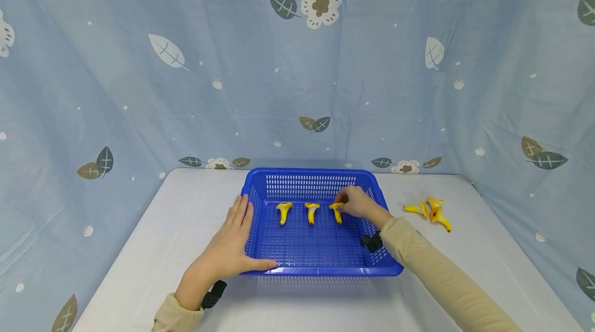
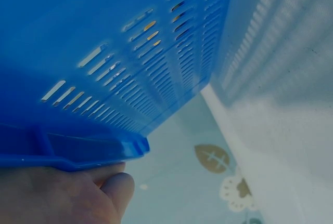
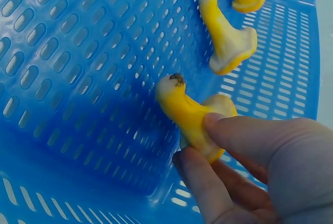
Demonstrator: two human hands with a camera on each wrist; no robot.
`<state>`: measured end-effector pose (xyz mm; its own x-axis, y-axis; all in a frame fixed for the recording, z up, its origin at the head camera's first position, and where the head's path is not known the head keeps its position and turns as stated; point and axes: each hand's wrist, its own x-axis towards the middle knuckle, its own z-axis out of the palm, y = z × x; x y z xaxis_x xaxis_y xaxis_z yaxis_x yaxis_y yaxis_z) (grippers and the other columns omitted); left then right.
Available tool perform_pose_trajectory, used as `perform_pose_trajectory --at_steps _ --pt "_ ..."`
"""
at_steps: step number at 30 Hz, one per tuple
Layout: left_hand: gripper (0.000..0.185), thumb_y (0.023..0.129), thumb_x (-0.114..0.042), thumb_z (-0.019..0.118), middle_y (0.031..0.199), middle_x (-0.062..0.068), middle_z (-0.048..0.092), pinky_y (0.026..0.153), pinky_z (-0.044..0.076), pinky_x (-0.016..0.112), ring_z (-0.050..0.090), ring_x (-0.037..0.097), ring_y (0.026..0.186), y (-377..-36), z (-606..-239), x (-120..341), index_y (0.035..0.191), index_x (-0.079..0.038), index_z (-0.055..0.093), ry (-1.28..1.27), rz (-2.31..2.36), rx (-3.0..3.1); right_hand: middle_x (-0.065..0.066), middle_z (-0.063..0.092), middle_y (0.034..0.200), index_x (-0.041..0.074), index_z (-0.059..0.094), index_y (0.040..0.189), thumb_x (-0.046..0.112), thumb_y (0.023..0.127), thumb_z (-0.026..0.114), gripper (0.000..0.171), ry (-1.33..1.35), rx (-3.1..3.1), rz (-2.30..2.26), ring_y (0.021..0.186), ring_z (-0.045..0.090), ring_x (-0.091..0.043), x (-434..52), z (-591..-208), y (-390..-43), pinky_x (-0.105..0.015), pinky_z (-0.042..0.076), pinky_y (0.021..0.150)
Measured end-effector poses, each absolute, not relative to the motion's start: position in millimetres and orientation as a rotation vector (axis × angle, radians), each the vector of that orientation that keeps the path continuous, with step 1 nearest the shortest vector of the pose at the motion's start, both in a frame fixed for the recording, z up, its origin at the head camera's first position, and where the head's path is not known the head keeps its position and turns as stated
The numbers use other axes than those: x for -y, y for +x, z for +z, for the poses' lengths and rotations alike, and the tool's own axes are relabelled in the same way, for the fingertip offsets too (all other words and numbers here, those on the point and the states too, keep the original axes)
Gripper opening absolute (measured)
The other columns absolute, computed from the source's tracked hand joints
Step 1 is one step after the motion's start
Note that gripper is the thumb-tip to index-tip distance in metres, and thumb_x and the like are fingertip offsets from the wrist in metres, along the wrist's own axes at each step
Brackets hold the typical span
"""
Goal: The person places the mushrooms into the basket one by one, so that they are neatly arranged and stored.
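Note:
A blue plastic basket (image 1: 318, 271) with slotted sides stands on the white table. My right hand (image 1: 357, 202) reaches inside it and pinches a yellow mushroom (image 3: 182, 112) by its cap end, thumb on one side and fingers on the other. The stem's dark-tipped end points away from the hand, close over the basket floor. Beside it in a row lie a middle yellow mushroom (image 1: 311, 213) and a left one (image 1: 284, 213), caps toward the back wall. My left hand (image 1: 228, 249) rests on the basket's front left corner, fingers straight along the rim and thumb over the front edge.
To the right of the basket, 3 more yellow mushrooms lie close together on the table (image 1: 195, 208): one on its side (image 1: 415, 209), one behind (image 1: 435, 201) and one in front (image 1: 442, 220). A blue patterned curtain (image 1: 297, 74) hangs behind and at both sides.

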<state>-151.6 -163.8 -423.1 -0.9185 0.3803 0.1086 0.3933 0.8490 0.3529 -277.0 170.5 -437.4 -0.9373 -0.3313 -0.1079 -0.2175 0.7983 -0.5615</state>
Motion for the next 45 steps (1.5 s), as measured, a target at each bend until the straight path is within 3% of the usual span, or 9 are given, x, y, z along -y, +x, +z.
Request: perform_pose_trajectory --at_steps 7,20,29,45 --pt "0.142 0.064 -0.087 0.064 0.164 0.023 -0.004 0.118 0.015 0.056 -0.006 0.039 0.150 -152 -423 164 0.155 0.008 0.009 -0.627 -0.585 2.982 -0.005 0.068 0.088 0.003 0.071 0.089 0.001 0.087 0.073 0.004 -0.456 -2.773 -0.849 0.082 0.063 -0.019 -169 -440 -278 -0.036 0.056 0.074" --pt "0.144 0.063 -0.091 0.058 0.164 0.023 -0.004 0.118 0.015 0.056 -0.006 0.039 0.150 -151 -423 163 0.156 0.007 0.009 -0.619 -0.583 2.987 -0.006 0.068 0.092 0.001 0.070 0.098 0.001 0.085 0.075 0.014 -0.465 -2.718 -0.846 0.083 0.062 -0.019 -172 -440 -279 -0.037 0.056 0.077" --pt "0.144 0.063 -0.092 0.057 0.164 0.023 -0.005 0.118 0.015 0.056 -0.007 0.038 0.150 -151 -423 163 0.156 0.007 0.009 -0.622 -0.587 2.989 -0.011 0.069 0.102 -0.002 0.068 0.107 0.010 0.086 0.076 0.025 -0.466 -2.700 -0.924 0.097 0.065 -0.027 -174 -436 -280 -0.043 0.055 0.086" --pt "0.142 0.064 -0.090 0.060 0.164 0.024 -0.003 0.118 0.015 0.056 -0.006 0.039 0.150 -151 -422 164 0.155 0.008 0.010 -0.633 -0.588 2.980 -0.014 0.069 0.108 -0.003 0.069 0.113 0.015 0.093 0.069 0.027 -0.533 -2.717 -1.234 0.103 0.065 -0.031 -181 -432 -280 -0.046 0.054 0.088"
